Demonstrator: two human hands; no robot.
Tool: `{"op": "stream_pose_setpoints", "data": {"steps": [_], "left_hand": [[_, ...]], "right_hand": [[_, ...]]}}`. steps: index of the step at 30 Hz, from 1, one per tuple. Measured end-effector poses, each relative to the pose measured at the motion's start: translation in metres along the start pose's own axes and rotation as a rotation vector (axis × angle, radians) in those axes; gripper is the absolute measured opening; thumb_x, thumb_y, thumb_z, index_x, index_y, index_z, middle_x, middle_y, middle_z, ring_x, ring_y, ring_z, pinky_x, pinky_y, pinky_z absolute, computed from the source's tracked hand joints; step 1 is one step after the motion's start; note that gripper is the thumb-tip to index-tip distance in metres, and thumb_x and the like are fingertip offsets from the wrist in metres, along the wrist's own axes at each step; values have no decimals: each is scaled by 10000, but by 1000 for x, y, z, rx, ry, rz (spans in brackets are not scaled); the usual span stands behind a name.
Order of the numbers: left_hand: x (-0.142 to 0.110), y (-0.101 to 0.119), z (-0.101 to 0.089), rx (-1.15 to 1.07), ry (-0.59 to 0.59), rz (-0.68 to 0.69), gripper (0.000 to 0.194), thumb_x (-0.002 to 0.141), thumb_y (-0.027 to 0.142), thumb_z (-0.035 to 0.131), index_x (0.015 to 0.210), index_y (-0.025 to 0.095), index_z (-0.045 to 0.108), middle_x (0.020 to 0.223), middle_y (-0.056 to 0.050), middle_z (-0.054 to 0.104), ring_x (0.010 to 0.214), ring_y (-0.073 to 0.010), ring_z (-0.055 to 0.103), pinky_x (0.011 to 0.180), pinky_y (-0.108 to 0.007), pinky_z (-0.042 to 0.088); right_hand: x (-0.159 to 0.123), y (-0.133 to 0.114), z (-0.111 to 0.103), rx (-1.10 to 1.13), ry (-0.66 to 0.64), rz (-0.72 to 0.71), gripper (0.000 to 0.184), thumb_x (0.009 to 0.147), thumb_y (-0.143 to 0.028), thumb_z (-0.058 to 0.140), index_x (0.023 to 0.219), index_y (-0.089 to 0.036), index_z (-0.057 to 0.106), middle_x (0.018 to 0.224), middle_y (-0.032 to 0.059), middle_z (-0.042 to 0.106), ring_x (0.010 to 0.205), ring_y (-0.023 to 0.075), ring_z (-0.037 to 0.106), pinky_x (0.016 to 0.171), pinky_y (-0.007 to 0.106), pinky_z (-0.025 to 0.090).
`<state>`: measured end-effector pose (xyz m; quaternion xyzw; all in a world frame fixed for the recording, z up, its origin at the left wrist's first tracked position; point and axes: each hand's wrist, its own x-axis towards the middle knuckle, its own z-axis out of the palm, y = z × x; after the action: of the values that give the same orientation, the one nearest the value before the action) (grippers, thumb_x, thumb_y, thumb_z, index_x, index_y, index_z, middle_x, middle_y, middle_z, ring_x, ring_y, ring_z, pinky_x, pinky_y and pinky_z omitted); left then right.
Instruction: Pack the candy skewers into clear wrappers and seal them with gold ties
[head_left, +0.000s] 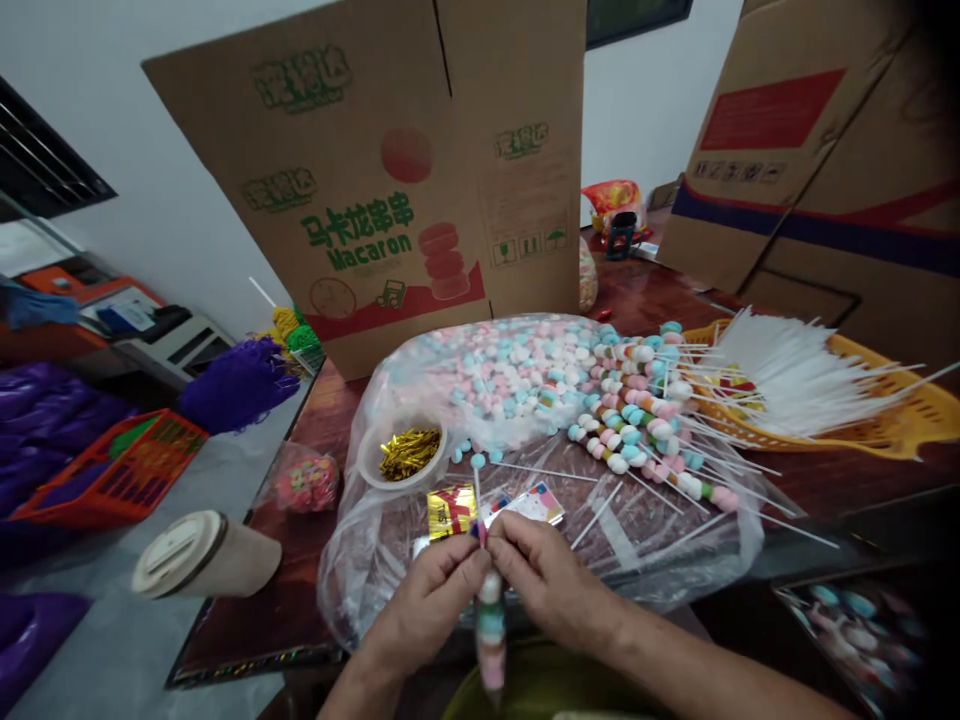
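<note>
My left hand [446, 590] and my right hand [544, 570] meet at the front of the table, both closed, thumbs and fingertips pinching a marshmallow skewer [491, 630] where the candies end and the white stick begins. The pastel candies hang down below my fingers, seemingly in a clear wrapper, and the stick points away from me. Just beyond my fingers lie a gold packet [451, 512] and small printed cards [536, 505]. A white bowl [367, 465] of gold twist ties [409, 455] stands past my left hand. What my fingertips cover is hidden.
Loose marshmallows [510, 370] fill a clear plastic bag, with several finished skewers [637, 420] piled to its right. A yellow basket [892, 435] holds white sticks [795, 370]. Cardboard boxes [360, 120] stand behind. A lidded cup [240, 555] is at the table's left edge.
</note>
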<state>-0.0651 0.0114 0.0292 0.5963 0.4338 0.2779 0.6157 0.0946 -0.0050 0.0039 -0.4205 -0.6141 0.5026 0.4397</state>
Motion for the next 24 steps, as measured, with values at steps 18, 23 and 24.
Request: {"op": "stream_pose_setpoints", "data": {"steps": [18,23,24], "left_hand": [[20,-23,33,-26,439,10,448,790,531,482,727,114,636,654,-42,615,661,-152,548,647,-245,437],[40,-25,64,701,57,43,438,730,545,504,538,169,620,498,-36,565,498,-140,488,494,-241,358],[43,-23,69,839,-152,52,413,717,542,522,566,177,639,505,-38,576,514,-150,505,503,-244,362]], "right_hand": [[-11,9,-7,-54,15,230,457,874,-520,324,596,-178,445,553,-21,439,543,111,413,517,226,360],[-31,15,-42,35,285,184,370,766,-523,545,866,-167,566,840,52,601,821,196,558,707,298,461],[-42,19,-54,99,366,238,378,748,-528,566,843,-162,571,776,47,603,734,188,572,642,296,474]]}}
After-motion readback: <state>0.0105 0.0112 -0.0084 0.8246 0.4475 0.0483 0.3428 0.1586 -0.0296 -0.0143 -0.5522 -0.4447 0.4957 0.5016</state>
